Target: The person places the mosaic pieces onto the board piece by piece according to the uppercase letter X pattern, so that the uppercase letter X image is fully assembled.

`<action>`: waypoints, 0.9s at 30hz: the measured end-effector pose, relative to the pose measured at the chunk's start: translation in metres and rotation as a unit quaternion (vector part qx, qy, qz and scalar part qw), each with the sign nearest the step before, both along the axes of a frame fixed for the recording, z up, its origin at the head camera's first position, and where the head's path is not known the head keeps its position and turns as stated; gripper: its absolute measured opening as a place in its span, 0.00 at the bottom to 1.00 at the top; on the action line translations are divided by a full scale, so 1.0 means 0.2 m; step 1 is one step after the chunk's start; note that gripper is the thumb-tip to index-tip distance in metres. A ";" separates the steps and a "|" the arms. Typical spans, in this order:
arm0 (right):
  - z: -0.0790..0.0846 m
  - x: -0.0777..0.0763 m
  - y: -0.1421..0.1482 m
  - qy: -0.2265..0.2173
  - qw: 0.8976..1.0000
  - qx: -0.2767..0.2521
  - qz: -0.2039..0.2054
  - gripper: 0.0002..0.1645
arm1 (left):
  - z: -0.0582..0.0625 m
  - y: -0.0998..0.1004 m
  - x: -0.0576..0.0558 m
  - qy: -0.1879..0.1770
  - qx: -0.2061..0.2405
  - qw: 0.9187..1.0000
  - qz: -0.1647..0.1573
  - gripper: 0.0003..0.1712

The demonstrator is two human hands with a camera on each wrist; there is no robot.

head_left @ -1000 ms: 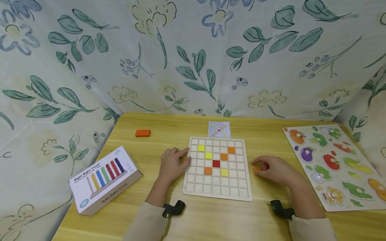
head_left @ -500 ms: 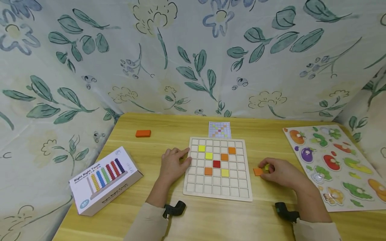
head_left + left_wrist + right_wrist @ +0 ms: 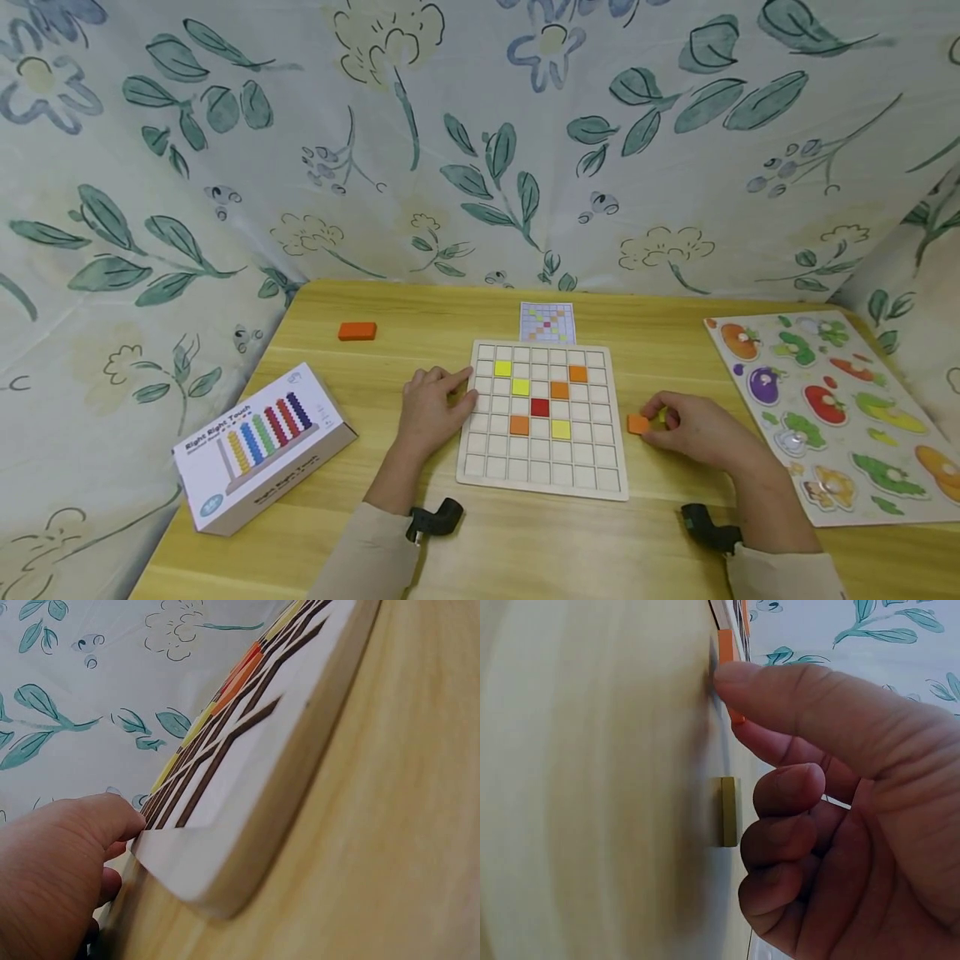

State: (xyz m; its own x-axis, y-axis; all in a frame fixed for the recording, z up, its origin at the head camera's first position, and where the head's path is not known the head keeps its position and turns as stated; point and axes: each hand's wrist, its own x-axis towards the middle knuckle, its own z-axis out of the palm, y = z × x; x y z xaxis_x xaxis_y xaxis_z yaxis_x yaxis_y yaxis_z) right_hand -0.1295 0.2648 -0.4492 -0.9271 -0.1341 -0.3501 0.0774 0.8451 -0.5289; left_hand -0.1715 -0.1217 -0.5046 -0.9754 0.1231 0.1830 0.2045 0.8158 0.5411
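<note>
A wooden grid board (image 3: 506,472) lies in the middle, with yellow, orange and red square tiles in some cells. My left hand (image 3: 433,408) is at its left edge, thumb and index fingertips touching the side; in the left wrist view the thumb of my left hand (image 3: 67,847) is against the board's rim. Right of the board, my right hand (image 3: 693,429) pinches an orange square tile (image 3: 637,424) between thumb and index finger. Behind those fingers a yellow tile (image 3: 729,812) sits on the table, partly hidden in the head view.
A small pattern card (image 3: 547,322) lies just beyond the board. An orange block (image 3: 357,332) is at the back left, above a white toy box (image 3: 262,450). A vegetable puzzle board (image 3: 832,417) occupies the right side. A floral cloth (image 3: 480,167) hangs behind the table (image 3: 420,308).
My right hand shifted a little right, bringing more of the orange tile and part of the yellow one into view, then moved slightly left with the orange tile. My left hand stayed put.
</note>
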 end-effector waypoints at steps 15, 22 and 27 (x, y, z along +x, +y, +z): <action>0.06 0.02 -0.14 0.021 0.999 -0.024 0.027 0.17 | 0.01 0.00 0.01 -0.001 0.002 1.000 -0.001 0.24; 0.07 0.02 -0.22 0.021 0.997 -0.039 0.058 0.14 | 0.00 0.00 0.00 -0.002 0.000 1.000 -0.001 0.24; 0.07 0.03 -0.28 0.011 0.997 -0.045 0.068 0.13 | 0.00 0.00 0.00 0.001 0.001 1.000 -0.001 0.24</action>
